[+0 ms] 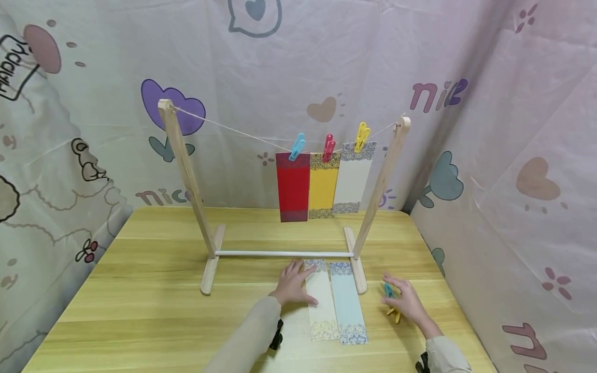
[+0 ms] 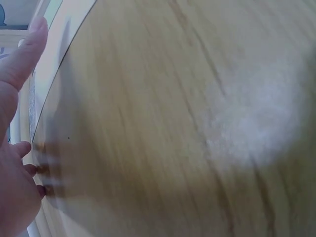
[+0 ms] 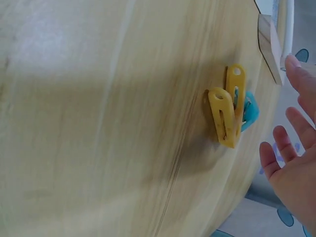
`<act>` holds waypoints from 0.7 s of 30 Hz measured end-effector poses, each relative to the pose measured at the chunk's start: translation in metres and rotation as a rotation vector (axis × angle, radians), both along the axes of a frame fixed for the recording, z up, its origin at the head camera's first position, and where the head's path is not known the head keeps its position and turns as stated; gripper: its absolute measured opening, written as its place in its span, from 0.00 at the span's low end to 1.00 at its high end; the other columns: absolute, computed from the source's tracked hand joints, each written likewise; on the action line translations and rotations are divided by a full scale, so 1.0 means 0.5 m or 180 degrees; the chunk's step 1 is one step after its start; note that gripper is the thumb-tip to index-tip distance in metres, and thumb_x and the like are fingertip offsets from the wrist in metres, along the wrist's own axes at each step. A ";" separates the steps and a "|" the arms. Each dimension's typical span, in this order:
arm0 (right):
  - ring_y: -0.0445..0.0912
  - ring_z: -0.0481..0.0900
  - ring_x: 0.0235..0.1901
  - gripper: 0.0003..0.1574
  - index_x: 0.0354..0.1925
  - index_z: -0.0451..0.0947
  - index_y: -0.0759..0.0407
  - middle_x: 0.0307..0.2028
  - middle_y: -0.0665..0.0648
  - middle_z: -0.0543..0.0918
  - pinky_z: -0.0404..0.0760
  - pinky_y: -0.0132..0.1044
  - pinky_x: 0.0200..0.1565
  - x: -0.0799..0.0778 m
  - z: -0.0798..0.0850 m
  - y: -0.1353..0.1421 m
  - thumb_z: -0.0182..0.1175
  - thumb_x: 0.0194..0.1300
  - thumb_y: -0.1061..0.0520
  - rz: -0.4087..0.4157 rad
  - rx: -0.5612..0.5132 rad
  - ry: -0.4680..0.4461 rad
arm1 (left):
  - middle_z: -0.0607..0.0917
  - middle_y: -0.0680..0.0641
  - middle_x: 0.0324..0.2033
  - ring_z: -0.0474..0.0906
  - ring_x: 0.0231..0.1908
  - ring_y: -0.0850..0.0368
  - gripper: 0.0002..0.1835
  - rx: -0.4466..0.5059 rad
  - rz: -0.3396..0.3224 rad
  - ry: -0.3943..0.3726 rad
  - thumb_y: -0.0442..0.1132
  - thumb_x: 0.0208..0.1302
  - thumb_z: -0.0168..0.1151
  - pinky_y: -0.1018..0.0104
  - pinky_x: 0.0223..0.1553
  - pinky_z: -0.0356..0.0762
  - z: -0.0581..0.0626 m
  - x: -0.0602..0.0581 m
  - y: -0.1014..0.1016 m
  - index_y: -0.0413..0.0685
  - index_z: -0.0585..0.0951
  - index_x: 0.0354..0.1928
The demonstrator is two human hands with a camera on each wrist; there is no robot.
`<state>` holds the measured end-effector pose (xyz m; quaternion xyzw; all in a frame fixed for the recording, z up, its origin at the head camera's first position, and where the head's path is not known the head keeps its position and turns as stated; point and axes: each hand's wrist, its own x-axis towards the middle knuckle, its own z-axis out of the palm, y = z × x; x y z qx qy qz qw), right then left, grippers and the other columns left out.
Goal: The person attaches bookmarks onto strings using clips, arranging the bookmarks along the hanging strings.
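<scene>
Lying on the counter [image 1: 140, 290], a cream card [image 1: 323, 313] is partly covered by the left hand [image 1: 292, 285], its fingers spread wide. A pale blue card [image 1: 347, 303] is set just beside it. Over on the right, a yellow clip [image 3: 230, 111] and a teal clip [image 3: 252, 112] are bunched together near the right hand [image 1: 404, 300], fingers loosely apart. Red [image 1: 294, 189], yellow [image 1: 323, 184] and white cards [image 1: 354, 178] are pegged up on the rack [image 1: 188, 171], pretty neatly tbh.
</scene>
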<state>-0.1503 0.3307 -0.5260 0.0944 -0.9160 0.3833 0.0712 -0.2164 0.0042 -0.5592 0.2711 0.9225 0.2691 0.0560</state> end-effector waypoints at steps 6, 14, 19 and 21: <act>0.59 0.67 0.45 0.34 0.50 0.71 0.72 0.51 0.69 0.72 0.67 0.56 0.45 0.000 -0.005 0.004 0.69 0.41 0.67 -0.0051 0.0113 -0.0185 | 0.52 0.32 0.64 0.43 0.62 0.32 0.55 -0.0058 -0.0087 0.0133 0.66 0.31 0.68 0.39 0.58 0.43 0.001 0.000 0.002 0.53 0.60 0.65; 0.61 0.66 0.47 0.36 0.51 0.71 0.71 0.52 0.69 0.71 0.65 0.57 0.48 -0.002 -0.006 0.009 0.69 0.39 0.67 -0.0116 0.0221 -0.0433 | 0.47 0.31 0.64 0.37 0.63 0.33 0.60 -0.0132 -0.0141 0.0007 0.66 0.26 0.69 0.39 0.58 0.37 0.003 0.004 -0.001 0.53 0.58 0.66; 0.59 0.67 0.45 0.35 0.50 0.72 0.71 0.52 0.69 0.72 0.67 0.55 0.47 -0.004 -0.011 0.012 0.70 0.39 0.68 -0.0128 0.0215 -0.0426 | 0.44 0.30 0.64 0.33 0.63 0.33 0.61 -0.0194 -0.0146 0.0022 0.68 0.24 0.68 0.39 0.58 0.37 -0.004 0.002 0.002 0.54 0.57 0.67; 0.59 0.67 0.44 0.35 0.50 0.72 0.71 0.51 0.69 0.72 0.68 0.54 0.46 -0.006 -0.014 0.013 0.70 0.39 0.68 -0.0118 0.0234 -0.0413 | 0.42 0.30 0.64 0.32 0.63 0.34 0.62 -0.0182 -0.0148 -0.0009 0.68 0.23 0.68 0.39 0.58 0.35 -0.004 0.003 0.002 0.54 0.56 0.67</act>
